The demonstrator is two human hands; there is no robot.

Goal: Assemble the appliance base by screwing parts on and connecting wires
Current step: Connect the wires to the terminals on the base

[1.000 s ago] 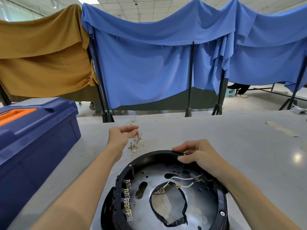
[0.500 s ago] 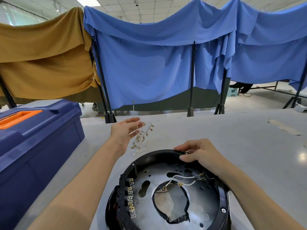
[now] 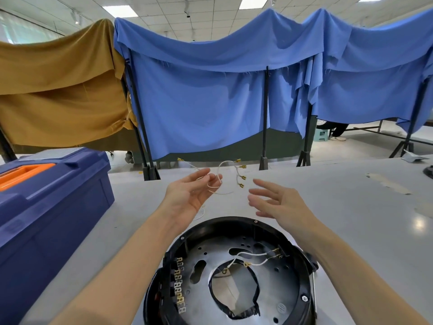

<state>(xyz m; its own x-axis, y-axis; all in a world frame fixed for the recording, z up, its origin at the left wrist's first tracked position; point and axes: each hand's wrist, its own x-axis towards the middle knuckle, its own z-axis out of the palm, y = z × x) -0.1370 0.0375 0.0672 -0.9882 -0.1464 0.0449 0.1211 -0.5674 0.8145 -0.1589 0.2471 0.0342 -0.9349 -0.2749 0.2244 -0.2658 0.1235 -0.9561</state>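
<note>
The appliance base, a round black housing with a grey metal plate inside, lies open side up on the pale worktop at 6 o'clock in the view, between the person's forearms. At 9 o'clock on its inner wall sits a column of brass terminal tabs. From 2 o'clock on the wall, two white leads run toward the ragged central opening and end in ring lugs.

Both hands are raised clear of the base, toward its 12 o'clock. The left hand is palm up with the fingers loosely curled, and a wire bundle is looped through its fingertips. The thin white wires arch up and to the right, and small brass connectors hang from their ends. The right hand is just beside the bundle at its 4 o'clock. Its fingers are spread and nearly straight, it holds nothing, and it does not touch the wires.

A dark blue toolbox with an orange handle stands on the worktop at 9 o'clock. Beyond the far edge, a blue cloth and a mustard cloth hang over black stands.
</note>
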